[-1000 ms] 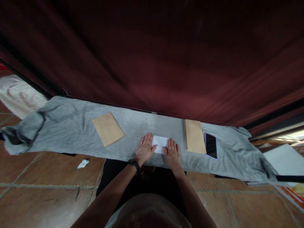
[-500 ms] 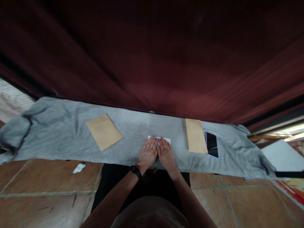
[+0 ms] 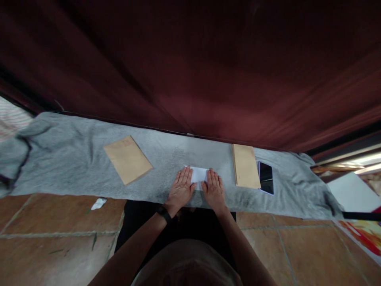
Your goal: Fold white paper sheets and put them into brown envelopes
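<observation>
a: what has just changed?

b: the hands have parted. half a second ago they lay almost together, covering most of the white paper [image 3: 199, 174]; now the left hand [image 3: 181, 190] is at its left end and the right hand [image 3: 214, 191] at its right end, so its middle shows again.

a: is either one gripping it?

b: no. both lie palm down with fingers stretched out, resting on the ends rather than pinching them. how hard they press, i cannot tell.

a: and where is the paper itself?

b: flat on the grey cloth [image 3: 168, 153], right in front of the person, near the cloth's front edge. whether it is folded or a single layer is too small to tell.

a: what does the parting mean for the work?

b: i'd judge it a smoothing stroke, drawn from the middle outward, since the spread looks much as it did a second ago. the sheet seems to be getting flattened.

a: anything else disturbed?

b: not that i see. the single kraft envelope [image 3: 127, 159] lies slanted to the left, well apart from the hands; the kraft envelope stack [image 3: 246, 167] is to the right, with the smartphone [image 3: 266, 178] just beside it.
</observation>
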`<state>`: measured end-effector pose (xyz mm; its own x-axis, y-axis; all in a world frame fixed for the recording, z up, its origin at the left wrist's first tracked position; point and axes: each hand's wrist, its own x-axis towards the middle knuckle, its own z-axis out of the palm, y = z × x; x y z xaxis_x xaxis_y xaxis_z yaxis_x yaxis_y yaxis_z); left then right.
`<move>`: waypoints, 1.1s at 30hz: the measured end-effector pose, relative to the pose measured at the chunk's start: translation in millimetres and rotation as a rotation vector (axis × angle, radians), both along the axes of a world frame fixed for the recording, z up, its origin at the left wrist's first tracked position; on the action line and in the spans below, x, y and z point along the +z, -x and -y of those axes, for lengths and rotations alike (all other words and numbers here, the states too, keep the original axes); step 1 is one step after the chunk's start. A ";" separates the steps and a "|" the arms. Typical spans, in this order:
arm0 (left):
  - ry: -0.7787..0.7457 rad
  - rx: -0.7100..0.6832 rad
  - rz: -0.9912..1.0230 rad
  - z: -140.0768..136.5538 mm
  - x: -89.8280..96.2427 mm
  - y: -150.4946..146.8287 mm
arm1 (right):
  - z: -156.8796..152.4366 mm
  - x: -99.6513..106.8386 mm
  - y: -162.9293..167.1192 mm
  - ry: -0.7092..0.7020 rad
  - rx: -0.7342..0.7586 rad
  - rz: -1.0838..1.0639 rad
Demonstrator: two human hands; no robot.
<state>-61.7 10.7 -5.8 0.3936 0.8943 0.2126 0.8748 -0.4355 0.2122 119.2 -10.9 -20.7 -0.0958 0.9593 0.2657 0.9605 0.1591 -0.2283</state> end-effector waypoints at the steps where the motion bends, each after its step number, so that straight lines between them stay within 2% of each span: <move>1: 0.004 0.005 -0.005 0.6 0.3 2.0 | 0.9 -0.4 -1.8 0.000 -0.005 -0.002; 12: 0.035 0.015 -0.040 5.9 2.3 15.3 | 8.2 -5.9 -18.7 -0.015 -0.018 -0.008; 22: 0.046 0.029 -0.073 6.5 7.9 14.6 | 13.1 -3.0 -28.1 -0.038 -0.055 0.026; 27: 0.023 0.036 -0.046 6.6 9.3 12.6 | 8.0 9.9 -11.1 -0.069 0.012 -0.031; 30: -0.011 0.041 -0.003 7.2 10.2 8.7 | 8.9 15.9 6.0 -0.016 0.093 -0.030; 33: -0.040 -0.026 0.032 11.0 10.5 1.9 | 15.7 16.1 17.4 0.024 0.119 -0.009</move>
